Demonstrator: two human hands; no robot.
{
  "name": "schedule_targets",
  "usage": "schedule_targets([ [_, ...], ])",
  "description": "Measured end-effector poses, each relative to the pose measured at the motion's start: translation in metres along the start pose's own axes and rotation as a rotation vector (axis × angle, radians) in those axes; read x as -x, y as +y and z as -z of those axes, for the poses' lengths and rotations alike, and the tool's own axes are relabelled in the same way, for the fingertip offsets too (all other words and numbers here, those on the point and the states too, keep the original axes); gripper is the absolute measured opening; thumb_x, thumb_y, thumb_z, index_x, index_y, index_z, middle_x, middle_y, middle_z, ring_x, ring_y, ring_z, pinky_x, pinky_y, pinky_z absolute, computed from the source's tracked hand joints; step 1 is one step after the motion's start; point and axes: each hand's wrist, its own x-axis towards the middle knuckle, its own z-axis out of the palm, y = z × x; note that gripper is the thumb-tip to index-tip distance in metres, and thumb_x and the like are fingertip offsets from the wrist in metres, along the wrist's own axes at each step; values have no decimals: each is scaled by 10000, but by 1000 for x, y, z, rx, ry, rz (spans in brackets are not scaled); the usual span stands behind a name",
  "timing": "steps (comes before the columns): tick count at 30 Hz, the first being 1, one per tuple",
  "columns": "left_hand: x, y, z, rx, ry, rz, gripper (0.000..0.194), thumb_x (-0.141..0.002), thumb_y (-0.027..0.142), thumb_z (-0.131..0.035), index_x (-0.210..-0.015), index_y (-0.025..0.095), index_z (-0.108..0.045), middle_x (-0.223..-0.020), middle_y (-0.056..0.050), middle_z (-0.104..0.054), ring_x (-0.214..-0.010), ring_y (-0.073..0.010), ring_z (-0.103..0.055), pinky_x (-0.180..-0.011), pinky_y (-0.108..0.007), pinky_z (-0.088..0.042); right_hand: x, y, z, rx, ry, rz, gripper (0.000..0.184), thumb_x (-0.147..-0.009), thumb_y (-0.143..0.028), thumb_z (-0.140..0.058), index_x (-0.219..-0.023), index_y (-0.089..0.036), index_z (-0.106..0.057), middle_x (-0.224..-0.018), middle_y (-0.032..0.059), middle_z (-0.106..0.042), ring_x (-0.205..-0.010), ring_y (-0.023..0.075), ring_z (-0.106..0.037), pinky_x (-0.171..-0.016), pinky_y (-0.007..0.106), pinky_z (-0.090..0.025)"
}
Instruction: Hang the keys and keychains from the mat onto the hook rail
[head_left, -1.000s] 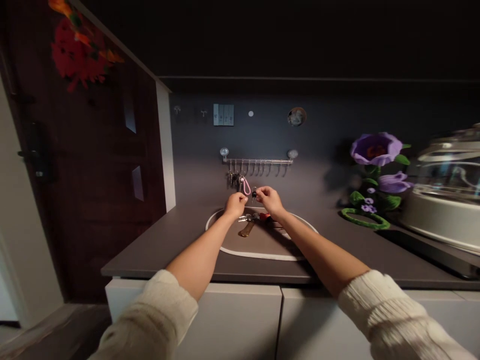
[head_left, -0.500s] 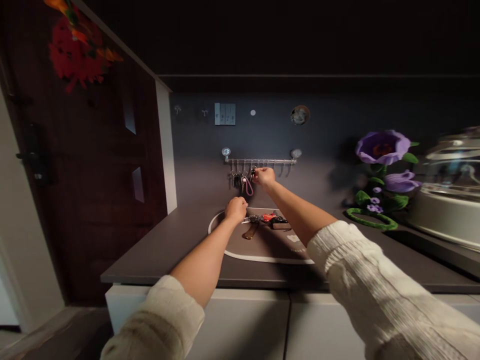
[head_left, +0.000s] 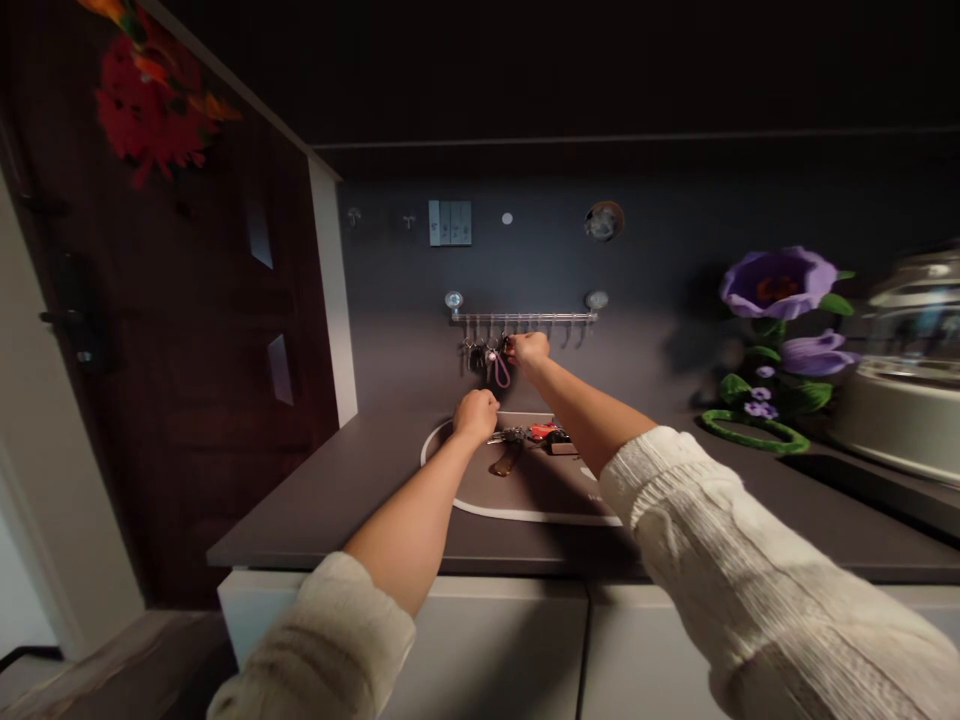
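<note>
High at the wall, my right hand [head_left: 529,350] pinches a small black key [head_left: 508,346] on a ring, close under a clear rail with hooks [head_left: 525,318]. My fingers hide part of that key, and I cannot tell whether its ring is on a hook. Just left of it hang several keys [head_left: 474,355] and a pink loop strap [head_left: 502,370]. Lower down, my left hand [head_left: 475,415] is closed above the left side of a brown mat [head_left: 540,498]; what it holds, if anything, is hidden. On the mat lie metal keys, a brown fob [head_left: 507,462] and a red item [head_left: 541,431].
The mat rests on a dark counter [head_left: 322,495] over white cabinets. Purple artificial flowers [head_left: 780,285] and a domed appliance [head_left: 900,410] stand at the right. Wall switches [head_left: 450,222] sit above the rail. A dark door [head_left: 195,400] is at the left.
My right hand has risen from above the mat to the hooks, carrying the black key up. My left hand has stayed low, nearly in place.
</note>
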Motion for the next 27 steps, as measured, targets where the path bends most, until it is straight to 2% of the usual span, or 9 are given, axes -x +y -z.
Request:
schedule_targets([
  [6,0,1,2,48,-16,48,157,-752,191,-511,-723,165,-663,-831,-102,-667,-766,-187,-583,-717,-281,-400,-2,11,1,27,26,-23,105,-702,-155,-534,-616,-125,-584,-539,35,-548,-461,102,-513,-473,233,-457],
  [15,-5,-4,0,195,0,113,114,-732,181,-555,-691,156,-658,-742,-64,-656,-694,-146,-562,-710,-266,-414,-5,20,8,38,-73,58,154,-726,-251,-551,-660,-114,-574,-512,8,-529,-416,59,-450,-474,220,-440],
  [21,-6,-6,4,391,0,144,74,-695,162,-591,-669,138,-656,-651,-27,-625,-614,-109,-528,-664,-243,-422,14,20,26,118,-116,69,86,-679,-150,-508,-657,-127,-587,-547,13,-556,-461,66,-472,-486,196,-408],
  [27,2,-1,15,459,-101,166,54,-658,127,-602,-649,121,-655,-572,2,-585,-545,-86,-480,-640,-237,-409,40,37,47,179,-245,173,116,-690,-168,-491,-682,-129,-600,-640,36,-618,-552,83,-527,-543,191,-404],
])
